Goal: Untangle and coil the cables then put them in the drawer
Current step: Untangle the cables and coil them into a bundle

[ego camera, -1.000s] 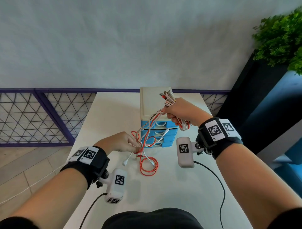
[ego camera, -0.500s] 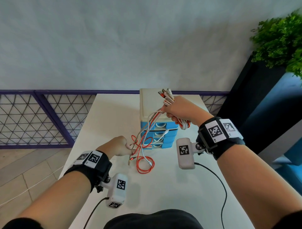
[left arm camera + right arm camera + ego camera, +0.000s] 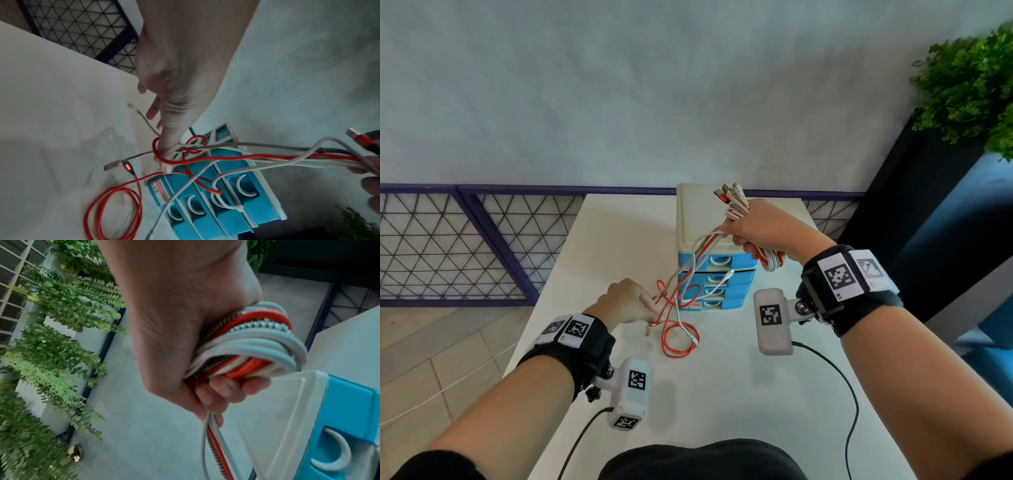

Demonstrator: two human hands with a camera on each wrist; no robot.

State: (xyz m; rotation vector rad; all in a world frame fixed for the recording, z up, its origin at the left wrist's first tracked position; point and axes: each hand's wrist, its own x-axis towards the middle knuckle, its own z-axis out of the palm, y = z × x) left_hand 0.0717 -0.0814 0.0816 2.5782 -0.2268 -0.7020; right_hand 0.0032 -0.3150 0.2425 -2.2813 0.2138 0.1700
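While the white table (image 3: 619, 240) carries everything, the drawer unit (image 3: 698, 219) serves as the landmark: a cream-topped cabinet with four blue drawers, all closed, standing toward the far edge of the table.

A potted green plant (image 3: 969, 85) stands well to the right of the drawer unit, beyond the table. A purple-framed mesh railing (image 3: 465, 246) runs behind the unit along the wall.

The right hand (image 3: 767, 229) is raised at the unit's top right corner. Its fingers are curled tight round a coiled bundle of cables (image 3: 246, 344), white, red and metal-braided; USB plugs (image 3: 729, 193) stick out above the fist.

From that fist, loose strands (image 3: 698, 253) slope down across the drawer fronts to the left hand (image 3: 626, 303), which sits low in front of the unit, to its left. Thumb and fingertips pinch the tangled strands where a red cable (image 3: 185, 160) loops round the thumb.

The red cable's slack lies in a loop (image 3: 678, 339) on the table directly in front of the unit. Two connector ends (image 3: 117, 166) hang just beside the left hand.
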